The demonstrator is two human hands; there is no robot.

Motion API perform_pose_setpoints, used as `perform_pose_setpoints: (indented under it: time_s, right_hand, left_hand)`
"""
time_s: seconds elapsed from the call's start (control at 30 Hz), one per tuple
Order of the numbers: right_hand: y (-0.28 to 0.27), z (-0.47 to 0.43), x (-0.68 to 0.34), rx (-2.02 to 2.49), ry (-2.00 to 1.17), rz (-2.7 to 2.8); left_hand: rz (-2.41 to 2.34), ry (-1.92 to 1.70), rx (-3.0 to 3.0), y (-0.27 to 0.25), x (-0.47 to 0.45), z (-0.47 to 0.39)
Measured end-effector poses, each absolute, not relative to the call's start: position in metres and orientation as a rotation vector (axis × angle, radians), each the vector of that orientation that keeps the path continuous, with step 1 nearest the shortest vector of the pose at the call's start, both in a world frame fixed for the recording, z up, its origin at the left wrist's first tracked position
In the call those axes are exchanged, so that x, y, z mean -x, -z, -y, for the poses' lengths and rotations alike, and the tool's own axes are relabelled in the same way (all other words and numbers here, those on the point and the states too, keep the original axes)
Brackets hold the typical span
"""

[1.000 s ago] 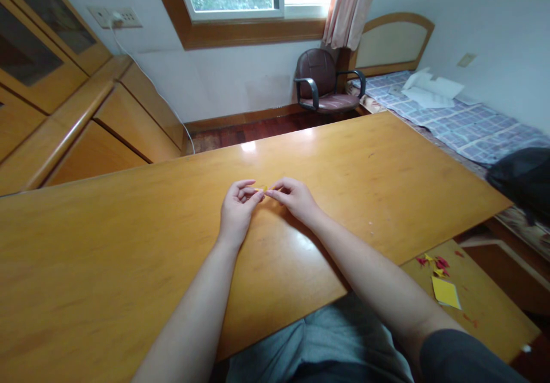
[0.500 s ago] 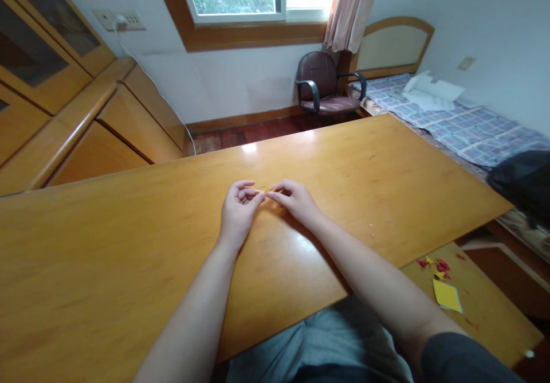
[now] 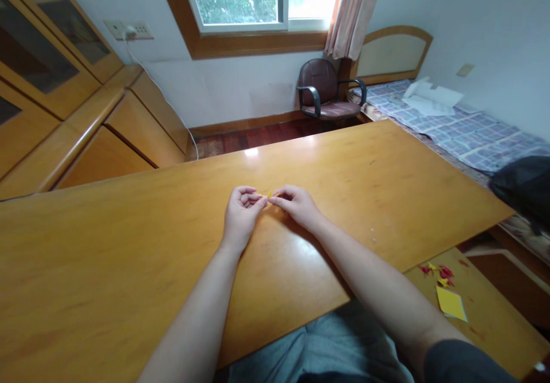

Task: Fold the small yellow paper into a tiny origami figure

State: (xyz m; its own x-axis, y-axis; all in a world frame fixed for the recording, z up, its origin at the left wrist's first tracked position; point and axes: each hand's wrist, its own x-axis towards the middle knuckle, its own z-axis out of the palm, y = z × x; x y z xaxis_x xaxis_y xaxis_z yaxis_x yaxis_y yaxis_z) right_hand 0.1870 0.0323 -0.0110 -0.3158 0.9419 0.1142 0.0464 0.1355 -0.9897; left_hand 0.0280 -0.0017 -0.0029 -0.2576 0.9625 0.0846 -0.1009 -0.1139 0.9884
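A small piece of folded yellow paper (image 3: pixel 270 195) is held just above the wooden table (image 3: pixel 141 257), between both hands. My left hand (image 3: pixel 243 211) pinches its left side with thumb and forefinger, the other fingers curled. On the right side, my right hand (image 3: pixel 296 204) grips it the same way. The fingertips of the two hands nearly meet and hide most of the paper, so its exact shape is too small to tell.
On a lower surface at the right lie a stack of yellow paper squares (image 3: pixel 451 304) and several small red and yellow folded paper pieces (image 3: pixel 446 272). Beyond the table stands a brown armchair (image 3: pixel 320 90). A bed (image 3: pixel 455 125) with a black bag (image 3: pixel 524 185) is at the right.
The whole view has shifted slightly, with the scene sitting a little lower. Both hands keep their pinch on the yellow paper, with hardly any movement against the table.
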Motion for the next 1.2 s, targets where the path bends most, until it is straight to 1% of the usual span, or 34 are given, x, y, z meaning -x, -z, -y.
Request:
perform_pose_setpoints:
  time_s: [0.37, 0.67, 0.87, 1.2]
  right_hand:
    - [0.001, -0.028, -0.186, 0.982, -1.482, 1.410]
    - [0.004, -0.030, -0.186, 0.975, -1.499, 1.394]
    - [0.003, -0.030, -0.187, 0.946, -1.584, 1.362]
    - [0.000, -0.030, -0.186, 0.971, -1.569, 1.380]
  left_hand:
    - [-1.164, -1.525, -0.997, 0.001, -0.027, 0.002]
    - [-1.168, -1.472, -0.994, 0.000, -0.027, 0.002]
    - [-1.134, -1.423, -0.963, 0.000, -0.024, 0.002]
    - [-1.195, -1.512, -0.965, 0.007, -0.023, -0.001]
